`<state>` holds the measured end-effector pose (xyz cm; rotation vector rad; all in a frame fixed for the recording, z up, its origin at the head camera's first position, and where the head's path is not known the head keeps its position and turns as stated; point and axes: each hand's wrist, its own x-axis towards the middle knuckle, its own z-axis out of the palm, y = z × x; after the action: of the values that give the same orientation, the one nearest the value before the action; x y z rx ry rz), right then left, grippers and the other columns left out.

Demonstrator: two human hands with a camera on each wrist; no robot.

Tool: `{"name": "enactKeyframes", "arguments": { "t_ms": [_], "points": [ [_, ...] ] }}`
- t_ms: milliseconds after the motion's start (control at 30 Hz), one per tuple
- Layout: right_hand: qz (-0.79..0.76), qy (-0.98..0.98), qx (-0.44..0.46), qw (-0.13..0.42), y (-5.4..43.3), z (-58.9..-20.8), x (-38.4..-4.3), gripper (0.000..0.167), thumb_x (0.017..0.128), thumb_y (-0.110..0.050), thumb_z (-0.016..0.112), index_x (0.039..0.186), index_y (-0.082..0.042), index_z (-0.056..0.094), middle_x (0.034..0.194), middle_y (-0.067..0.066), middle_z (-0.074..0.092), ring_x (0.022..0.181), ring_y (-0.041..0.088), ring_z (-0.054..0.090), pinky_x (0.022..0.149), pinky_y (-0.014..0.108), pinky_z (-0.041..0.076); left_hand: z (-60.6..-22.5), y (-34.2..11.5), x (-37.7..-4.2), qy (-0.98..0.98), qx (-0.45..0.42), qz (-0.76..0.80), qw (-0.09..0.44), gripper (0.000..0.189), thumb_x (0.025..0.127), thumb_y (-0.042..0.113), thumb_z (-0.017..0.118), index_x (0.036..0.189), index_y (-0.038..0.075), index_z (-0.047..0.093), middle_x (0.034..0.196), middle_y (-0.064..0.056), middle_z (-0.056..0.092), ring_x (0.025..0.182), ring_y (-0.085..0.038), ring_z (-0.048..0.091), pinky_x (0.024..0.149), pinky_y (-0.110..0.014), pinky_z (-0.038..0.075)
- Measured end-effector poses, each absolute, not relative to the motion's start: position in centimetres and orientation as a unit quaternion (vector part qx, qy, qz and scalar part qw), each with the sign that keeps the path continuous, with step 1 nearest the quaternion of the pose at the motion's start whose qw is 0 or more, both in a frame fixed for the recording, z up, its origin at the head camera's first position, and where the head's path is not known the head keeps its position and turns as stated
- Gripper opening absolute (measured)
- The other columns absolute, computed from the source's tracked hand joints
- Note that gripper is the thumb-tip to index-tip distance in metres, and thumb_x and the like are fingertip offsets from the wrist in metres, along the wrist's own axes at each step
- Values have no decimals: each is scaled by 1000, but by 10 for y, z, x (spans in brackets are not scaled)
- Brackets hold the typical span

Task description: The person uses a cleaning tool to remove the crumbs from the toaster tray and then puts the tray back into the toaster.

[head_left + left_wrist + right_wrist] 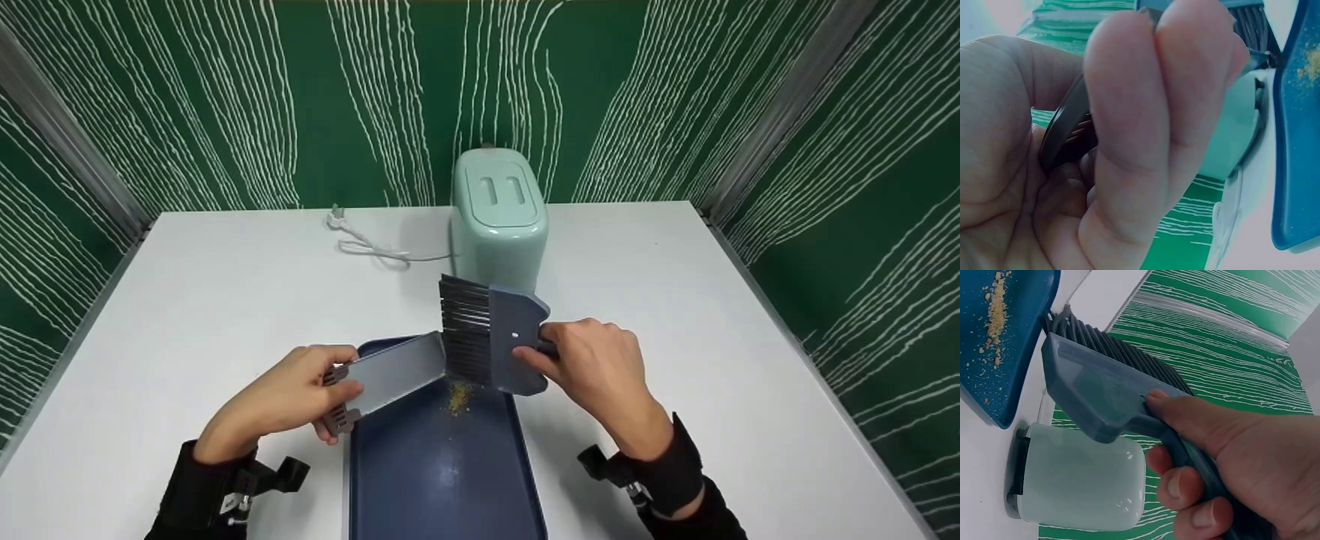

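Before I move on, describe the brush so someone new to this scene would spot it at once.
In front of the mint-green appliance on the white table lies a dark blue tray. At its far end, the person's right hand grips the brush. Unlike the flat grey pan in the left hand, it has long dark bristles.

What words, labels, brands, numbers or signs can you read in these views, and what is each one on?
None: no text can be read in any view.
Brush, dustpan and tray: no lettering shows.
Mint-green appliance: no brand or number shows.
Pale patch on the black left wrist strap: too small to tell whether it bears text.
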<state>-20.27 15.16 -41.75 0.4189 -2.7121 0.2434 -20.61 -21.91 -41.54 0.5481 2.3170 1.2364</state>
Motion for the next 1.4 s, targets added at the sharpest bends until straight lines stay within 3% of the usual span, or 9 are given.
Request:
{"name": "enactKeyframes", "arguments": {
  "t_ms": [200,400,533,867,1100,1400],
  "points": [
    [108,-970,134,174,158,-408,-201,60,90,-55,82,60,-21,43,54,-9,33,48,16,41,46,31,24,-415,-219,-206,844,198,447,223,19,106,13,61,93,6,49,66,-5,62,57,-24,75,56,-38,63],
    [119,-967,118,195,156,-408,-204,60,91,-56,80,60,-21,44,55,-10,28,48,15,39,46,31,24,-416,-218,-205,842,202,448,224,32,106,12,59,84,13,35,60,1,53,57,-24,75,57,-38,63],
    [115,-965,116,207,153,-412,-206,59,91,-56,81,60,-20,45,55,-10,30,48,16,40,45,32,24,-416,-217,-205,840,205,449,225,32,106,12,60,85,13,35,62,1,52,58,-25,76,56,-38,63],
    [89,-963,137,216,152,-419,-205,60,90,-55,83,60,-21,44,53,-8,39,46,15,41,44,31,23,-415,-218,-205,841,212,444,223,25,106,13,60,88,11,43,64,-6,68,57,-24,76,58,-36,63],
    [84,-968,142,188,151,-418,-204,57,88,-53,84,59,-21,47,53,-8,41,47,15,42,44,30,25,-416,-218,-205,843,211,443,222,26,107,12,59,87,11,41,64,-5,65,57,-23,75,56,-36,62],
    [125,-975,144,114,163,-410,-206,57,90,-53,83,60,-23,46,56,-10,34,51,14,42,48,32,27,-416,-218,-205,850,210,435,211,21,106,11,59,90,7,47,65,-4,64,56,-22,75,56,-36,62]
  ]
}}
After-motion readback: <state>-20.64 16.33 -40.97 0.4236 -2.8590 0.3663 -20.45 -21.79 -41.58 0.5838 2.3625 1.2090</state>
